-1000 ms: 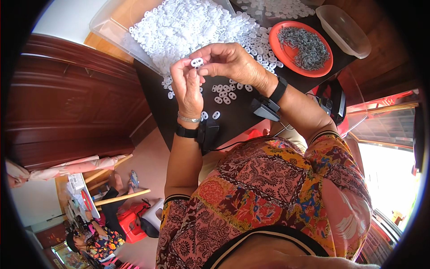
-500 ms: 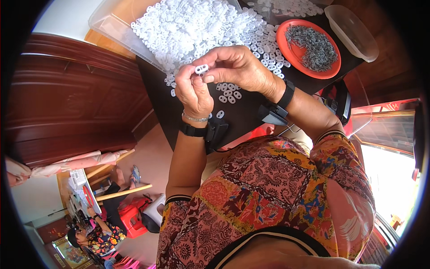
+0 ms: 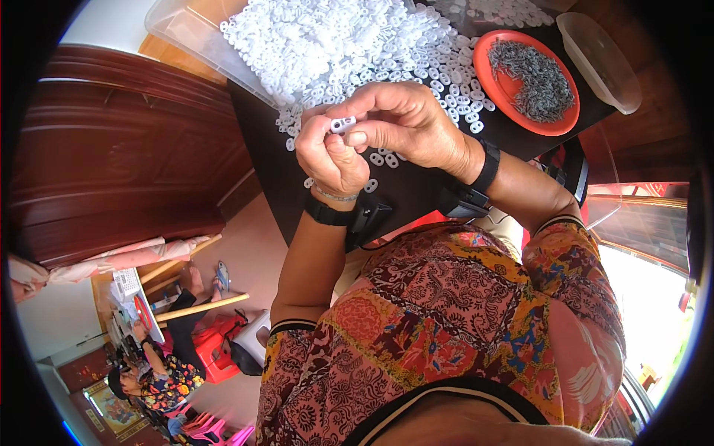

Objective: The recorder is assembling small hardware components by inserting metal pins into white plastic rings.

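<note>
Pinched between the thumb and bent forefinger of my left hand (image 3: 331,157) is a white two-hole plastic piece (image 3: 343,124), its holes facing up. My right hand (image 3: 420,130) meets it from the right, thumb and fingertips closed at the piece's right end. Whether something smaller sits between the right fingertips is hidden. Beyond the hands lies a big heap of the same white pieces (image 3: 320,48), some spilling right. A few loose white pieces (image 3: 377,159) lie on the dark table (image 3: 271,160) beneath the hands.
An orange-red plate (image 3: 491,95) holding small grey metal pieces (image 3: 547,89) stands at the far right. Beside it is a clear plastic container (image 3: 628,89). A clear tub (image 3: 167,26) sits at the far left. Another person (image 3: 167,375) sits at the lower left near a red stool (image 3: 216,357).
The white piece has tilted between the fingers and my hands have closed in around it. The whole view has shifted slightly, so the plate and table appear farther right.
</note>
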Demonstrator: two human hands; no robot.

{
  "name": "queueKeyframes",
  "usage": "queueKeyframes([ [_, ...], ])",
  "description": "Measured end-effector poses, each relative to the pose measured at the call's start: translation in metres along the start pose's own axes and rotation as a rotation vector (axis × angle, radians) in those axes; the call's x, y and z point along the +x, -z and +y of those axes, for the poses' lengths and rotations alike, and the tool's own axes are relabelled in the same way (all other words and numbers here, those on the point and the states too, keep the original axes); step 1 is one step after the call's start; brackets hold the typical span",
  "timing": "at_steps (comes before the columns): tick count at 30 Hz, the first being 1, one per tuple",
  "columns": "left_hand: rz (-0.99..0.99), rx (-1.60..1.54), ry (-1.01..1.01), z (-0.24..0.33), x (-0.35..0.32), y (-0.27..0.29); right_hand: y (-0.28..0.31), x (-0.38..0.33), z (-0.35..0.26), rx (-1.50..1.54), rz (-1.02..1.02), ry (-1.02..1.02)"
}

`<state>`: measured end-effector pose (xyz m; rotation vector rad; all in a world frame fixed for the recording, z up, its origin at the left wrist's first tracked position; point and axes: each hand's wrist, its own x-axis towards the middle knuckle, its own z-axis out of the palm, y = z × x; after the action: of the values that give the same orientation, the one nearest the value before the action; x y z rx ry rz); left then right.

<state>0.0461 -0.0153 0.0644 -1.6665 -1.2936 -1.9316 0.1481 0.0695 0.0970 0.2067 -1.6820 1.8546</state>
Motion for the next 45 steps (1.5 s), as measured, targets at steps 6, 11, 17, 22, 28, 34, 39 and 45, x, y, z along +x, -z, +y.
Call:
queueKeyframes([
  [6, 0.031, 0.012, 0.045, 0.000, 0.001, -0.002, 0.003, 0.002, -0.001, -0.086, 0.001, 0.079],
  [11, 0.000, -0.201, 0.323, 0.009, 0.001, 0.001, 0.007, 0.001, -0.003, -0.152, 0.051, 0.073],
  [17, -0.128, -0.178, 0.309, 0.010, 0.002, 0.005, 0.008, -0.002, -0.008, -0.073, 0.077, 0.003],
  [22, -0.134, -0.166, 0.251, 0.004, 0.002, 0.005, 0.008, -0.001, -0.006, -0.052, 0.064, 0.006],
  [28, -0.104, -0.059, 0.204, 0.004, 0.003, 0.007, 0.008, 0.000, -0.007, -0.099, 0.015, 0.017],
  [34, -0.144, 0.005, 0.117, 0.004, 0.005, 0.007, 0.007, -0.001, -0.007, -0.085, 0.078, 0.025],
  [39, -0.159, 0.019, 0.119, 0.007, 0.005, 0.008, 0.010, -0.001, -0.009, 0.004, 0.018, -0.034],
  [45, -0.154, 0.035, 0.083, 0.009, 0.008, 0.009, 0.006, -0.001, -0.011, 0.029, 0.014, -0.017],
])
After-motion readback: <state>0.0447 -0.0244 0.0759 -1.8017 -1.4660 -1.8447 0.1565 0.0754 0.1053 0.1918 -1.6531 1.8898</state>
